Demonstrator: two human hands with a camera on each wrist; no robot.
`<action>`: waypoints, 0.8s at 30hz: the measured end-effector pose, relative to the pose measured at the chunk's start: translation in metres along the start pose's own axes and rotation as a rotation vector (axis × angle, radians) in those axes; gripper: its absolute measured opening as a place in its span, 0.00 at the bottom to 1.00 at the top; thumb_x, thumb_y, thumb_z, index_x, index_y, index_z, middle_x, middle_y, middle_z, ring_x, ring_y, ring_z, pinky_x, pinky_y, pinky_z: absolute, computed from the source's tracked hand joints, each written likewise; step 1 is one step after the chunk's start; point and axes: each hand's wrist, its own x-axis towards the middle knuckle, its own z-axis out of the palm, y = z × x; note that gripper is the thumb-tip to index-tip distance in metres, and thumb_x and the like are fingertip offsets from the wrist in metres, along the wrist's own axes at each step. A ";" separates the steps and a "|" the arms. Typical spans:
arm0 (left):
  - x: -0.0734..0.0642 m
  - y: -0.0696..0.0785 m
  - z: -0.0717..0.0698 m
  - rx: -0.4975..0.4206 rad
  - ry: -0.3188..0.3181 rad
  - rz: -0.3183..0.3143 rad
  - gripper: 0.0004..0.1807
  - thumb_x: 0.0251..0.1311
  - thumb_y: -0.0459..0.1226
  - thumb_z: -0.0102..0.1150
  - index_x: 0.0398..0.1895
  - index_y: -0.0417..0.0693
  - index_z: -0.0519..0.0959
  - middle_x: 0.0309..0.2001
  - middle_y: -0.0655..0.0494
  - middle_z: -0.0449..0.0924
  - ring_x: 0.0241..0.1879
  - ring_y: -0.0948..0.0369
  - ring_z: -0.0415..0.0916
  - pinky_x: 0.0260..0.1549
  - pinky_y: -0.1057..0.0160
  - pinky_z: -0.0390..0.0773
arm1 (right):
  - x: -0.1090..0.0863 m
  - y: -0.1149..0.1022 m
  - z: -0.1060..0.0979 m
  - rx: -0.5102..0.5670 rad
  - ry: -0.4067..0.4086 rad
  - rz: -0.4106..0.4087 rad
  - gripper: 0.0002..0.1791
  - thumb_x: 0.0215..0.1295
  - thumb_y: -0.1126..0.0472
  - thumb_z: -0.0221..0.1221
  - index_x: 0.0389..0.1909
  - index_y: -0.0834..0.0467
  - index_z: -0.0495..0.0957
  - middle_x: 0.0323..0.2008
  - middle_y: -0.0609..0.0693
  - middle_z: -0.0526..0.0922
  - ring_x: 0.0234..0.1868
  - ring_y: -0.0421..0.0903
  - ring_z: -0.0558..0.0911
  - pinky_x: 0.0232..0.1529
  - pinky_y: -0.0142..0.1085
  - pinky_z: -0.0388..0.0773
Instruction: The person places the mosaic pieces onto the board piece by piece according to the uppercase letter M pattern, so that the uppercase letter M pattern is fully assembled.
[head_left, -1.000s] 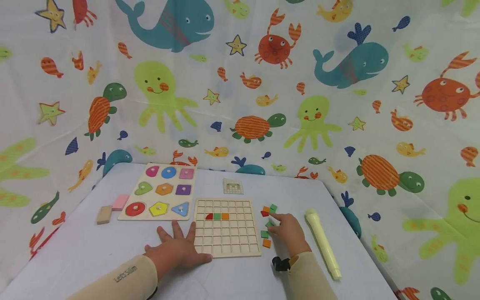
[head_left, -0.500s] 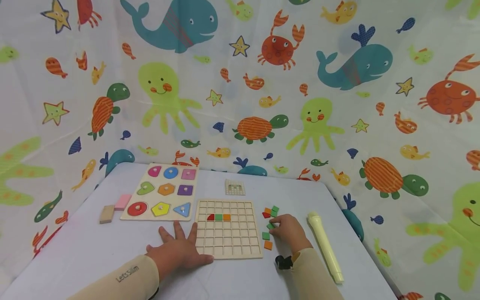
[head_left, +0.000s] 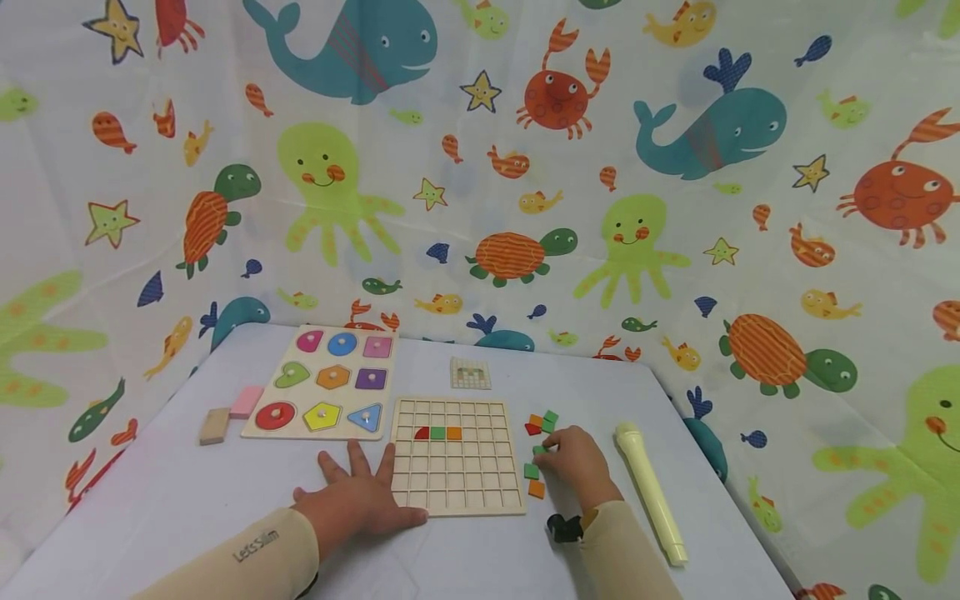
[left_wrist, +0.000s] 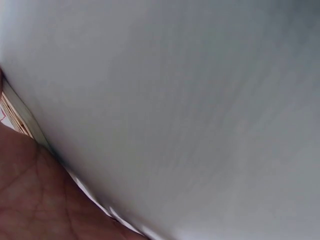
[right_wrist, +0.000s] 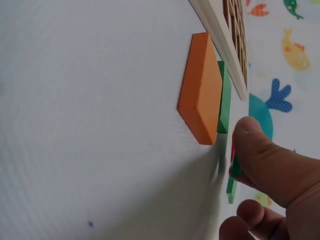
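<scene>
Head view shows a white table (head_left: pixel 450 558) before a sea-animal curtain (head_left: pixel 457 200). Left hand (head_left: pixel 362 502) is spread; right hand (head_left: pixel 577 465) pinches a green tile (head_left: pixel 538 450).

The right grip (right_wrist: pixel 278 175) pinches a green piece (right_wrist: pixel 235 166) near an orange block (right_wrist: pixel 201 87).

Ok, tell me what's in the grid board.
The grid board holds a red piece, green piece and orange piece in one row; the left hand hides its near-left corner.

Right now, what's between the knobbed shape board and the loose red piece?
The grid board, holding a red piece, a green piece and an orange piece, as the head view shows.
</scene>
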 end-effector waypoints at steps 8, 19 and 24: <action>-0.006 0.003 -0.003 0.005 0.000 -0.001 0.71 0.42 0.79 0.68 0.87 0.58 0.52 0.83 0.24 0.30 0.77 0.15 0.26 0.61 0.07 0.42 | -0.005 -0.011 -0.003 0.027 0.016 0.015 0.15 0.60 0.49 0.78 0.40 0.54 0.92 0.43 0.51 0.80 0.45 0.50 0.77 0.50 0.46 0.82; -0.001 0.002 -0.001 0.018 -0.006 -0.004 0.72 0.42 0.80 0.67 0.87 0.58 0.52 0.83 0.25 0.29 0.76 0.14 0.25 0.60 0.06 0.41 | -0.009 -0.047 0.007 -0.038 0.047 -0.142 0.16 0.59 0.46 0.78 0.38 0.53 0.91 0.43 0.49 0.86 0.43 0.47 0.81 0.44 0.43 0.83; 0.001 0.002 0.001 0.019 -0.003 -0.001 0.72 0.40 0.81 0.66 0.87 0.59 0.52 0.83 0.25 0.30 0.76 0.14 0.25 0.60 0.06 0.41 | -0.012 -0.064 0.015 -0.049 0.030 -0.198 0.15 0.59 0.46 0.78 0.36 0.52 0.90 0.39 0.48 0.79 0.38 0.45 0.76 0.41 0.41 0.81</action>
